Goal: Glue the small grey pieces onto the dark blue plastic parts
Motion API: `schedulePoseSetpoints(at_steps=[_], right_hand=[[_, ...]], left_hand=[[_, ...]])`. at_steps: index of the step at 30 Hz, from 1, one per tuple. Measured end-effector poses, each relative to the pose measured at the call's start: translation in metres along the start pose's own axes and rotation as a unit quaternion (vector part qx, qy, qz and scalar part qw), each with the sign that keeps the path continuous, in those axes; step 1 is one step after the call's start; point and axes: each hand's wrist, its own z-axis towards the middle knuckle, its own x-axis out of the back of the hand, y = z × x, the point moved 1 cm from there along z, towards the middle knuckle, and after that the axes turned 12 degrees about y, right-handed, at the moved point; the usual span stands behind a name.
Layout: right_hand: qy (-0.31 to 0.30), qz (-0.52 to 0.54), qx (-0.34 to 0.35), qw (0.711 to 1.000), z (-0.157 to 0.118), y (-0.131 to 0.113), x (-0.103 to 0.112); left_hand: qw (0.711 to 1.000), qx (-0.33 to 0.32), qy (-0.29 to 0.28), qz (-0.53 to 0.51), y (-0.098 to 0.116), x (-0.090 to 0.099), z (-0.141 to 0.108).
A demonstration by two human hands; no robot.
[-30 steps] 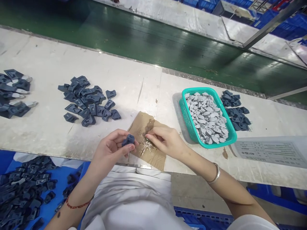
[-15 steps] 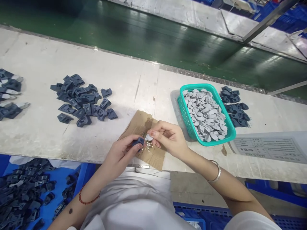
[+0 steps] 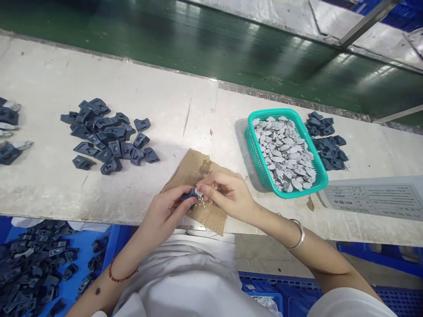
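Observation:
A dark blue-grey part [image 3: 189, 195] is pinched between the thumb and fingers of my left hand [image 3: 167, 211]. My right hand [image 3: 229, 193] holds a small light grey piece [image 3: 198, 192] against the right end of that part; my fingertips partly cover where they meet. Both hands are over a stained brown cardboard sheet [image 3: 211, 220] with shiny flecks on it. To the right stands a green basket [image 3: 253, 152] full of light grey pieces [image 3: 284, 149].
Dark parts [image 3: 112, 132] lie piled on the table left of centre, with more [image 3: 328, 149] behind the basket. Joined parts [image 3: 9, 152] sit at the far left. A labelled white container [image 3: 373, 198] lies right. Blue bins [image 3: 114, 246] are below the table edge.
My right hand has moved left, bringing the light grey piece from just beside the dark part up against it. The camera view has shifted slightly.

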Motion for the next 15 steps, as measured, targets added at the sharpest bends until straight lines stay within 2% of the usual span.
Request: schedulePoseSetpoints(at_steps=[5,8,12,15], right_hand=[[-0.013,-0.048,0.043,0.998,0.0000,-0.0007,0.0007],[-0.019,-0.086,0.090,0.992,0.0015,-0.0004,0.0031],[-0.057,-0.161,0.213,0.962,0.0024,-0.0025,0.0038],[-0.068,-0.229,0.238,0.941,0.0019,-0.0027,-0.0003]], left_hand=[[1.000,0.000,0.012,0.007,-0.0001,0.0001,-0.0021],[0.999,0.028,0.009,-0.039,0.0004,-0.0006,-0.0010],[0.989,0.085,0.018,-0.117,0.0018,-0.0028,0.0007],[0.987,0.096,0.016,-0.126,0.0044,-0.0048,0.0006]])
